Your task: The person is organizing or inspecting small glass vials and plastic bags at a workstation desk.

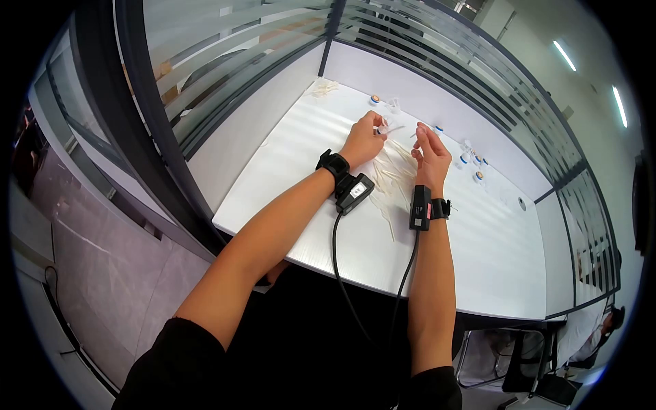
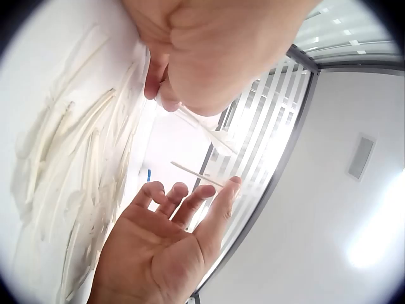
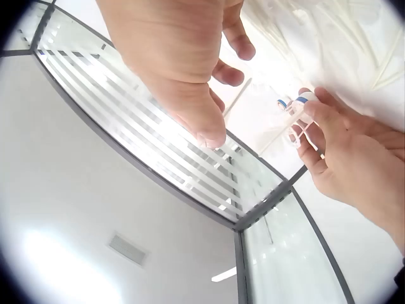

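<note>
My left hand (image 1: 365,140) holds a small round white piece with a blue band (image 3: 306,98) between thumb and fingers. A white plastic frame with thin legs (image 3: 297,135) hangs below that piece, and a thin pale strip (image 3: 280,134) sticks out from the same grip. Facing it, my right hand (image 1: 432,157) pinches a short cream stick (image 2: 196,173) near the tips of thumb and forefinger, its other fingers loosely bent. The two hands are apart, raised over a loose spread of cream sticks (image 1: 391,171) on the white table (image 1: 328,236).
Several small round pieces with blue rims and orange tops stand toward the back, one at centre (image 1: 374,100) and one to the right (image 1: 479,176). Another bundle of cream sticks (image 1: 324,88) lies in the far left corner. Partition panels (image 1: 437,92) enclose the table's back and sides.
</note>
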The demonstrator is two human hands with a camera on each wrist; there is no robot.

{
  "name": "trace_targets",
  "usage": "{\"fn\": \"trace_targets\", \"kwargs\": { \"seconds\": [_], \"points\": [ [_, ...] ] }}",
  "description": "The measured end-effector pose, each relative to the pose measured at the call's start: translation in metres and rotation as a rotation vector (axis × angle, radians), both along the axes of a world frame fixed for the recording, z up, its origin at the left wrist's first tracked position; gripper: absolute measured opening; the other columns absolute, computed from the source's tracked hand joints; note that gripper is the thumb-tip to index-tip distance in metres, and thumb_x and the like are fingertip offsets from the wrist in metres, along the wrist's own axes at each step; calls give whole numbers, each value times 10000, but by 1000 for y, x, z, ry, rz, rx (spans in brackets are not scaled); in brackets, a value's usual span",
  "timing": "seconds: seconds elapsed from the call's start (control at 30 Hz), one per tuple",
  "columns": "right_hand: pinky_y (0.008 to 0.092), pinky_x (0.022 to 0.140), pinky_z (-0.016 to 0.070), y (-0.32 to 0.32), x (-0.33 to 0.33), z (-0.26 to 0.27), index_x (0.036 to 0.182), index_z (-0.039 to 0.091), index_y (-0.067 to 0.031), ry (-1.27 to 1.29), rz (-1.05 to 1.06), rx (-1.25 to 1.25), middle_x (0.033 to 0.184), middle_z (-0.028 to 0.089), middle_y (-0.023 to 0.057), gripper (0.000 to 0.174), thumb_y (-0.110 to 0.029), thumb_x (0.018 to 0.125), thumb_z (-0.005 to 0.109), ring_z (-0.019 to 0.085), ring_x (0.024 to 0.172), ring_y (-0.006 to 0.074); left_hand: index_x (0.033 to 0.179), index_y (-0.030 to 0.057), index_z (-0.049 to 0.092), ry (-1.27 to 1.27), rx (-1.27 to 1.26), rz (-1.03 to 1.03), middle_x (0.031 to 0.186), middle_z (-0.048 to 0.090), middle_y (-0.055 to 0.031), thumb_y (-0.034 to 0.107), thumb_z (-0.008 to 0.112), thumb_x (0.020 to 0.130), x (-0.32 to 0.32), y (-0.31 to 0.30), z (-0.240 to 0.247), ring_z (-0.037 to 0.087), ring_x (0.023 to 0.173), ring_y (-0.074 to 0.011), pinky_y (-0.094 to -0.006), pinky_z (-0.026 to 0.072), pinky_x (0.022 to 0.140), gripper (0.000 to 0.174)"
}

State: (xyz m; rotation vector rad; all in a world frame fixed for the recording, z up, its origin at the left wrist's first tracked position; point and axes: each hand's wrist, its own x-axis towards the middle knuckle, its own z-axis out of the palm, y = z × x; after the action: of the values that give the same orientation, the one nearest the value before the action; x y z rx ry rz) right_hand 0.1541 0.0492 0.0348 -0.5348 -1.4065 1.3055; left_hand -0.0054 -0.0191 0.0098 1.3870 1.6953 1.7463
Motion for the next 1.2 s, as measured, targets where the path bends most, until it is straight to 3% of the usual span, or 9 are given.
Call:
{"fn": "trace_targets", "kwargs": {
  "seconds": [0.27, 0.5, 1.1, 1.2],
  "points": [
    [218, 631, 464, -2, 1, 2, 1146, 764, 5, 91, 50, -44, 1030, 744, 36, 287, -173, 924, 798, 591, 773, 73, 1055, -38, 677, 17, 73, -53, 1065, 738, -127, -97, 579, 844, -6, 1, -4, 694, 1035, -184, -299, 548, 881, 240],
    [223, 658, 471, 1, 0, -1, 1149, 755, 3, 1, 167, 29, 1039, 734, 27, 258, -138, 934, 781, 603, 789, 81, 1068, -43, 673, -20, 89, -60, 1079, 737, -135, -97, 567, 847, -5, 2, -5, 685, 1062, -187, -301, 547, 890, 251],
    [223, 637, 470, 4, -1, -4, 1103, 773, 0, -58, 124, 86, 1029, 753, 46, 212, -107, 921, 784, 597, 773, 85, 1063, -21, 681, -51, -1, 29, 1054, 745, -149, -7, 647, 908, 0, -2, 4, 707, 1053, -230, -336, 544, 888, 160],
    [229, 629, 456, 3, -2, -4, 1070, 788, -9, -40, 110, 92, 969, 758, 42, 195, -116, 907, 795, 594, 749, 70, 1062, -11, 682, -30, 26, 33, 1054, 743, -145, -8, 651, 900, -3, 2, -1, 706, 1038, -225, -333, 542, 875, 165]
  ]
}}
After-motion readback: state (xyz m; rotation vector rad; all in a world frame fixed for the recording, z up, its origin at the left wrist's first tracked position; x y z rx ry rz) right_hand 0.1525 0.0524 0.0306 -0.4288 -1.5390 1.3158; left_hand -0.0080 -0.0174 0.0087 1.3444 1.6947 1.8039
